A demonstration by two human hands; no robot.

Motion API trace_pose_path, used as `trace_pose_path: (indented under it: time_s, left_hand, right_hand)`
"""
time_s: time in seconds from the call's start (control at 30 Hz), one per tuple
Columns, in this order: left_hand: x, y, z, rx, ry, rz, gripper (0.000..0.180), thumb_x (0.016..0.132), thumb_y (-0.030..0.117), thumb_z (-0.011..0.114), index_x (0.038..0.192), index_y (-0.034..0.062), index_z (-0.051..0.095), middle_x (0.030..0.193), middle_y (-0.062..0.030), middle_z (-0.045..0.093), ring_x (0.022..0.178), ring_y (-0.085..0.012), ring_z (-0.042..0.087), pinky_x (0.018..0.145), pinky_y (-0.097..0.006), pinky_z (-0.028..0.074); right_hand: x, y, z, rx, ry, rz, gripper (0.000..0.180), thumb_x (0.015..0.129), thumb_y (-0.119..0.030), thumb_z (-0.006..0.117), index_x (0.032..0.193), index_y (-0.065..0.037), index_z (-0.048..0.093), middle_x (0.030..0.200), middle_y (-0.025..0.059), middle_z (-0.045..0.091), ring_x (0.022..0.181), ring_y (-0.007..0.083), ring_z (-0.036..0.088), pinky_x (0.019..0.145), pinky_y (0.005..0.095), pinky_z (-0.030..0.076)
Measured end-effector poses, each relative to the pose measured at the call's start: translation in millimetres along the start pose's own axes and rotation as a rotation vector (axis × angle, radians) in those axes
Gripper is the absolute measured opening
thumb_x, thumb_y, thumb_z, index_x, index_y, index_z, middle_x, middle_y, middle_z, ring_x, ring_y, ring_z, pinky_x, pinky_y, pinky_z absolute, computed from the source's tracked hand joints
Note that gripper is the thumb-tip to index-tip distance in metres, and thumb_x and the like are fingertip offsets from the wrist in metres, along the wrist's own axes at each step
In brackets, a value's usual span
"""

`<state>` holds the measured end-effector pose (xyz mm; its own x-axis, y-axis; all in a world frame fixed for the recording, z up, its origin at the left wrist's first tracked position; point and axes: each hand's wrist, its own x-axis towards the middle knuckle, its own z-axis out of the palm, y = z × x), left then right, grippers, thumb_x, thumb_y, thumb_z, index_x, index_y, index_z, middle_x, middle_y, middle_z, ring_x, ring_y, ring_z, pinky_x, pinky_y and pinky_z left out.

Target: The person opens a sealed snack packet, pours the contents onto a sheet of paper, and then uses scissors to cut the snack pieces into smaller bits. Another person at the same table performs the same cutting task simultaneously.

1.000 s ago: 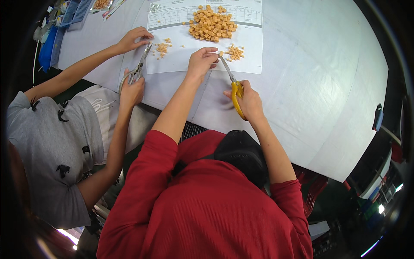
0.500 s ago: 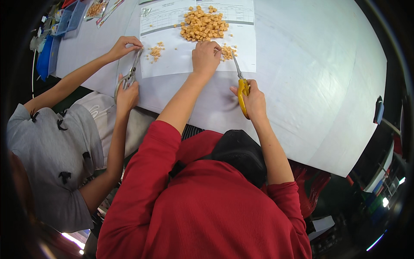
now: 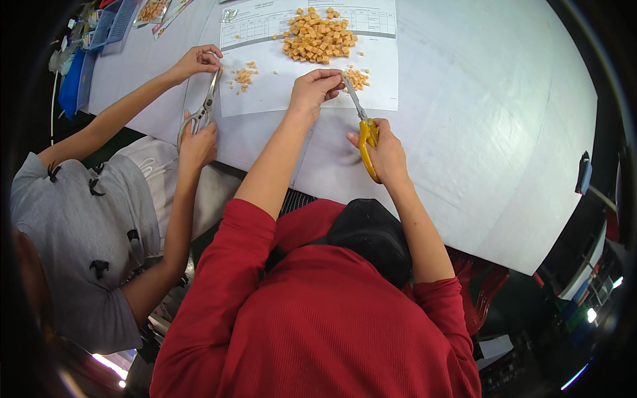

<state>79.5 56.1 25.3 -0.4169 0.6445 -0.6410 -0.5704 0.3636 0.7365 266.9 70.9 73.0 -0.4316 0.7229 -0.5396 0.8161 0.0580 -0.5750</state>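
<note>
Scissors (image 3: 363, 129) with yellow handles sit clamped in my right hand (image 3: 385, 154), blades aimed at 11 o'clock toward my left hand (image 3: 313, 89), whose fingers pinch together on a small orange piece I cannot make out. The orange cubes (image 3: 320, 38) heaped at 12 o'clock on the paper sheet (image 3: 279, 93) look light, soft and crumbly, so I'd hold them gently by the sides.

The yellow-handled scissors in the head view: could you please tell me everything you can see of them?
The yellow-handled scissors have glossy, plastic-looking yellow loops and narrow grey metal blades. The right hand grips the loops, low over the white table. The blades point up and left, tips at the fingertips of the left hand, beside a small heap of orange cubes on a printed sheet. Whether the blades are open is unclear.
</note>
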Motion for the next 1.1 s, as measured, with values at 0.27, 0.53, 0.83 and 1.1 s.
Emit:
trace_pose_path:
  time_s: [0.27, 0.53, 0.83, 1.1]
  left_hand:
    - [1.3, -4.2, 1.4, 0.186, 0.078, 0.104, 0.018, 0.084, 0.011, 0.068, 0.1, 0.0033, 0.067, 0.096, -0.0072, 0.069, 0.086, -0.0153, 0.066, 0.074, -0.028, 0.052]
    - [15.8, -21.0, 0.9, 1.069, 0.158, 0.647, 0.012, 0.08, 0.012, 0.066, 0.089, 0.0054, 0.07, 0.085, -0.0102, 0.068, 0.079, -0.0227, 0.066, 0.072, -0.033, 0.051]
    - [6.7, -16.3, 8.7, 0.881, 0.123, 0.454, 0.019, 0.08, 0.011, 0.067, 0.099, 0.0091, 0.068, 0.082, -0.0043, 0.067, 0.083, -0.0165, 0.063, 0.07, -0.032, 0.049]
    - [-3.1, -5.2, -4.4, -0.14, 0.026, -0.116, 0.021, 0.086, 0.014, 0.067, 0.105, 0.0049, 0.065, 0.094, -0.0011, 0.067, 0.086, -0.0118, 0.062, 0.073, -0.027, 0.047]
  right_hand:
    - [3.0, 5.6, 1.8, 0.024, 0.028, 0.025, 0.071, 0.077, -0.057, 0.068, 0.114, 0.001, 0.052, 0.09, 0.0222, 0.067, 0.084, 0.038, 0.066, 0.072, 0.0439, 0.051]
    - [6.8, 18.3, 2.2, 0.02, 0.059, 0.103, 0.069, 0.076, -0.057, 0.069, 0.11, 0.0, 0.053, 0.085, 0.0211, 0.067, 0.078, 0.0376, 0.066, 0.068, 0.0427, 0.051]
    - [2.6, 15.2, 1.1, 0.063, 0.069, 0.074, 0.069, 0.077, -0.056, 0.068, 0.113, 0.0, 0.051, 0.089, 0.0211, 0.067, 0.083, 0.0369, 0.066, 0.072, 0.043, 0.051]
    - [-2.2, 3.1, 6.8, -0.02, 0.03, -0.025, 0.073, 0.078, -0.054, 0.068, 0.119, 0.002, 0.047, 0.107, 0.0215, 0.062, 0.094, 0.0356, 0.064, 0.077, 0.0431, 0.051]
